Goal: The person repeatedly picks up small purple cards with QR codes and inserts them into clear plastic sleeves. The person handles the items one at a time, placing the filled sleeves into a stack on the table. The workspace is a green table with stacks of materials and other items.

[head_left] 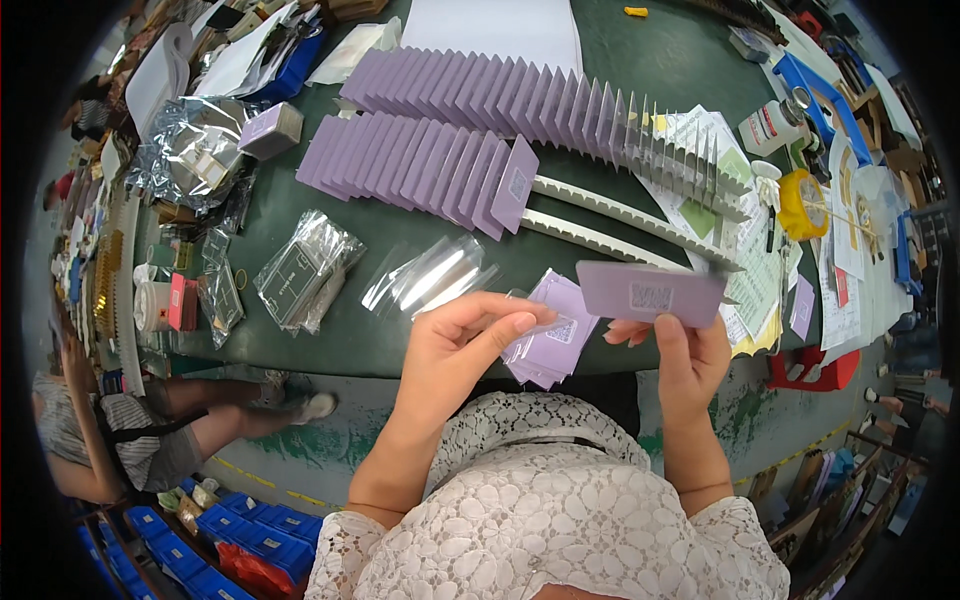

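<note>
My right hand (pixel 683 355) holds a flat purple card (pixel 650 293) with a square code patch, lifted above the green table's (pixel 300 215) front edge. My left hand (pixel 465 335) pinches the edge of a clear plastic sleeve (pixel 525 305) over a stack of purple cards (pixel 553 340) at the table edge. Farther back, two long rows of purple cards (pixel 420 165) stand upright in white toothed racks (pixel 620 210).
Clear plastic sleeves (pixel 430 275) and bagged packets (pixel 305 270) lie left of my hands. Silver foil bags (pixel 190 150) and a purple box (pixel 270 130) sit at back left. Papers, a yellow tape roll (pixel 800 205) and a white bottle (pixel 770 125) crowd the right. Another person sits at lower left (pixel 110 430).
</note>
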A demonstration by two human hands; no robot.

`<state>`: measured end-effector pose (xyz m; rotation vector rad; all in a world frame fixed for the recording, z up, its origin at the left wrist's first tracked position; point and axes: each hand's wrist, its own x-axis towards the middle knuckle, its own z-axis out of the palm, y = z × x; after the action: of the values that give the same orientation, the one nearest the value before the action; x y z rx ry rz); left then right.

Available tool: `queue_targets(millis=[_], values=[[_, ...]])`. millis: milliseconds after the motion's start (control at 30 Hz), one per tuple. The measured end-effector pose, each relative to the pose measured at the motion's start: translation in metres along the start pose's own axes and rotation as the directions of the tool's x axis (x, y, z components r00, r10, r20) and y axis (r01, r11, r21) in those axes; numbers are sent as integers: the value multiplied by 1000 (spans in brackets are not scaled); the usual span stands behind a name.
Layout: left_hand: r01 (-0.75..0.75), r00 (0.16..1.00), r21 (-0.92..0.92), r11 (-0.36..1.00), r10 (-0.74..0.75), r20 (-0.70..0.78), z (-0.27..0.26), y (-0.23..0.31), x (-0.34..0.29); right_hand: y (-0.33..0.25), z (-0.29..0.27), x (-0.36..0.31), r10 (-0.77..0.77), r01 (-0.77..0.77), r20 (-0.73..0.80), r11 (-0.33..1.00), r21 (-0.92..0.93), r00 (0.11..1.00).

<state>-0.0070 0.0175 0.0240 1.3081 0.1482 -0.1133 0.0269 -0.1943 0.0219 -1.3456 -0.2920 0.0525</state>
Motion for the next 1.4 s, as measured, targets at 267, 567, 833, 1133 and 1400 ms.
queue_targets(millis=[267,567,833,1133,1400], values=[[41,999,8,999,-41,-5,1,0,-3,1,-3,0,119,-94,125,977,-194,985],[135,991,-48,990,-135,8,-9,2,-5,-5,-12,11,-389,518,358,749,-413,849],[177,980,-157,972,-160,115,-8,8,-14,-7,-4,10,-494,781,605,384,-492,624],[122,992,-121,985,-122,13,0,18,-18,5,-4,6,-487,764,589,405,-501,645],[241,969,-184,953,-225,105,0,20,-21,11,-10,10,-474,723,549,504,-471,688]])
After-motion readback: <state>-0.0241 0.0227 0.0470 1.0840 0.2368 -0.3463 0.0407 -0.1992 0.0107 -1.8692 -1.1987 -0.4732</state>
